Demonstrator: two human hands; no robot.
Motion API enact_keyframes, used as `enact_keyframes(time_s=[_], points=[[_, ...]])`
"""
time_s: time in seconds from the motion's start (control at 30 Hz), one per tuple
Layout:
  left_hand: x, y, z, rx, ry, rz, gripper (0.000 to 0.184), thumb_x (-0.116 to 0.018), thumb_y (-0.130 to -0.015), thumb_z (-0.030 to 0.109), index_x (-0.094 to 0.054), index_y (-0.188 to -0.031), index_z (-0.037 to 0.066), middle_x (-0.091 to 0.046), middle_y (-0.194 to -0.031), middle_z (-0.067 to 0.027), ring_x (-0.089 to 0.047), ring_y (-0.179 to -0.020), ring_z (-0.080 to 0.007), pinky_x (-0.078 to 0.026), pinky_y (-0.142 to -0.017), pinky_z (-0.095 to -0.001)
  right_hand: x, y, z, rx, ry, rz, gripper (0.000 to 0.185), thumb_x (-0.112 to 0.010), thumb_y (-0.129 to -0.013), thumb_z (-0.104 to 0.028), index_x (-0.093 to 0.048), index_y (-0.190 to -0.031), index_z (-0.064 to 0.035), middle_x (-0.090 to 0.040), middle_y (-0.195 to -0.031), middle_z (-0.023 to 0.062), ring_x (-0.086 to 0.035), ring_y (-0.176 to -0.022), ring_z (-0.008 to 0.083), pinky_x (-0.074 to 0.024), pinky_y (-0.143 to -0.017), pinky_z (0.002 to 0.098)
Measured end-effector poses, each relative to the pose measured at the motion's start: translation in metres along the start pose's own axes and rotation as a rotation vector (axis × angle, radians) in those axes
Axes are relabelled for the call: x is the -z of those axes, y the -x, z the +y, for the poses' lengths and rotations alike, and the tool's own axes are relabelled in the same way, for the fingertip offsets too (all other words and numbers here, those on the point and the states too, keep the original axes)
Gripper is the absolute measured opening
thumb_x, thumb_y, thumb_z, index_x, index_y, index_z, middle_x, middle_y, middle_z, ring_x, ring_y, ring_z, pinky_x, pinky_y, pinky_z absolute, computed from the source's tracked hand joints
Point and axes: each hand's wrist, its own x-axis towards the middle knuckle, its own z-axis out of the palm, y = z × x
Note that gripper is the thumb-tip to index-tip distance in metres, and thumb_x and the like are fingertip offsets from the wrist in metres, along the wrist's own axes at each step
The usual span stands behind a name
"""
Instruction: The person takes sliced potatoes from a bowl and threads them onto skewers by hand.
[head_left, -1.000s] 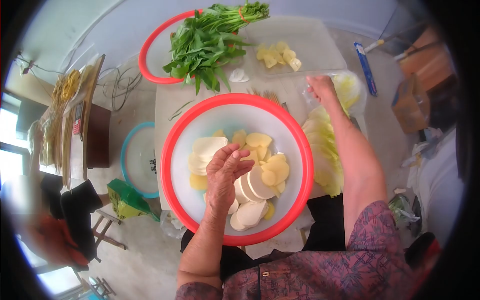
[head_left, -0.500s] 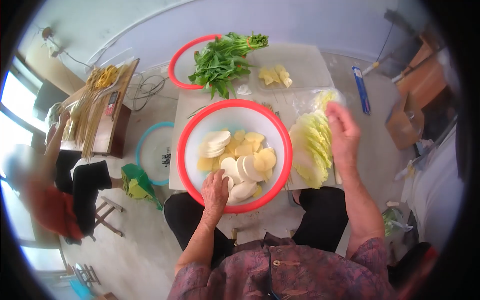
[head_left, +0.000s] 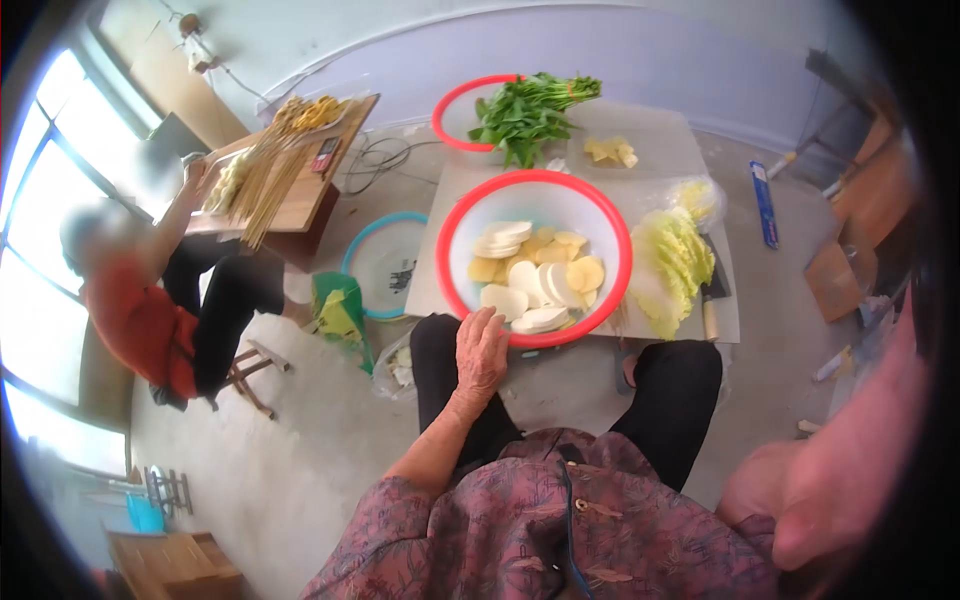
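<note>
1. The left hand is resting on the near-left rim of a large red-rimmed bowl, its back facing up and its fingers loosely extended, slightly bent; it is holding no slice.
2. The right forearm is rising, blurred, close to the camera at the right edge; the right hand is lying outside the view, so its state cannot be told.
3. The large bowl is standing at the near edge of the counter, just in front of the person's knees.
4. Inside it, white slices are lying in overlapping stacks, and yellow slices are showing between and beside them.
5. To the right of the bowl, pale green cabbage leaves are spreading over the counter, with a knife lying just beside them, its handle pointing toward the person.
6. Behind the bowl, a bundle of leafy greens is lying partly over a smaller red-rimmed bowl; to its right, a clear tray is holding yellow pieces.
7. On the left, another person in an orange-red top is sitting at a wooden counter, where long thin sticks are lying.
</note>
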Motion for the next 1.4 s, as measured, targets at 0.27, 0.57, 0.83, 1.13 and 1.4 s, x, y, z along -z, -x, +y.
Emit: enact_keyframes(time_s=[0.27, 0.57, 0.83, 1.13, 1.4], points=[[0.024, 0.029, 0.011, -0.023, 0.039, 0.028, 0.031, -0.069, -0.070, 0.003, -0.061, -0.100, 0.003, -0.058, -0.111, -0.0150, -0.055, -0.105, -0.0329, -0.043, -0.092, -0.0418, -0.034, 0.001, -0.029, 0.056, -0.106, 0.047, 0.107, -0.072, -0.072, -0.043, -0.001, -0.140, -0.0019, -0.016, -0.146, 0.0217, -0.019, -0.135, 0.0324, -0.0235, -0.106, 0.0456], [0.000, 0.037, 0.011, -0.094, 0.201, -0.092, 0.028, -0.065, -0.073, 0.003, -0.057, -0.100, 0.001, -0.057, -0.108, -0.0158, -0.054, -0.103, -0.0331, -0.044, -0.089, -0.0406, -0.064, 0.013, -0.026, 0.008, -0.131, 0.101, 0.094, -0.070, -0.073, -0.035, -0.010, -0.135, 0.0002, -0.023, -0.142, 0.0210, -0.025, -0.131, 0.0310, -0.0265, -0.104, 0.0432], [0.000, 0.033, 0.018, -0.090, 0.253, -0.119, 0.025, -0.063, -0.073, 0.002, -0.057, -0.098, 0.001, -0.057, -0.105, -0.0163, -0.055, -0.099, -0.0340, -0.045, -0.086, -0.0398, -0.076, -0.005, 0.003, 0.071, -0.091, 0.131, 0.082, -0.069, -0.074, -0.028, -0.018, -0.131, 0.0020, -0.029, -0.138, 0.0205, -0.030, -0.127, 0.0297, -0.0292, -0.102, 0.0411], [-0.004, 0.033, 0.022, -0.070, 0.217, -0.129, 0.026, -0.066, -0.073, 0.003, -0.060, -0.098, 0.002, -0.060, -0.107, -0.0154, -0.058, -0.100, -0.0319, -0.047, -0.086, -0.0387, -0.071, -0.053, 0.051, 0.269, 0.065, 0.275, 0.069, -0.067, -0.076, -0.020, -0.027, -0.126, 0.0041, -0.035, -0.134, 0.0198, -0.035, -0.123, 0.0282, -0.0322, -0.100, 0.0387], [-0.007, 0.030, 0.018, -0.059, 0.206, -0.102, 0.026, -0.068, -0.072, 0.005, -0.061, -0.097, 0.003, -0.061, -0.105, -0.0154, -0.058, -0.100, -0.0324, -0.047, -0.086, -0.0401, -0.072, -0.060, 0.051, 0.246, 0.149, 0.356, 0.058, -0.065, -0.077, -0.013, -0.035, -0.122, 0.0059, -0.041, -0.130, 0.0192, -0.040, -0.120, 0.0270, -0.0348, -0.098, 0.0366]])
